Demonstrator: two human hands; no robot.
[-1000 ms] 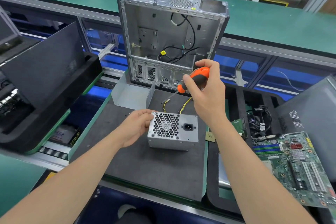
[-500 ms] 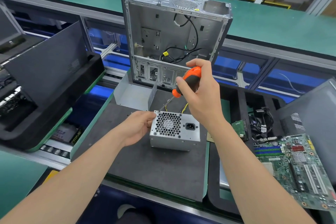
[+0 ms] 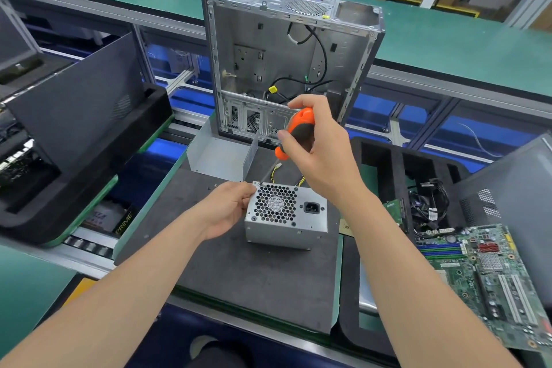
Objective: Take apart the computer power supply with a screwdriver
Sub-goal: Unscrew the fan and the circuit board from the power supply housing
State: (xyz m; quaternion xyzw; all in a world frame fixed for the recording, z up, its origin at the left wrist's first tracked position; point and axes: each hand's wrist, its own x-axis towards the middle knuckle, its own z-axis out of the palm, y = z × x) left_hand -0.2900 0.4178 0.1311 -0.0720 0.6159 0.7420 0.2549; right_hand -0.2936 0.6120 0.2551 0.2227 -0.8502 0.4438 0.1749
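One screwdriver (image 3: 300, 128) has lowered, tip now at the power supply (image 3: 286, 219) corner.

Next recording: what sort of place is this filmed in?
Probably a factory line for dismantling computers. It has long green-topped benches, a stripped grey metal computer case standing open, and a bare green motherboard lying beside a black foam compartment tray.

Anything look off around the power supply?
Nothing stands out. The power supply sits flat on the mat; the left hand holds its side, the right hand holds the screwdriver to its top-left corner.
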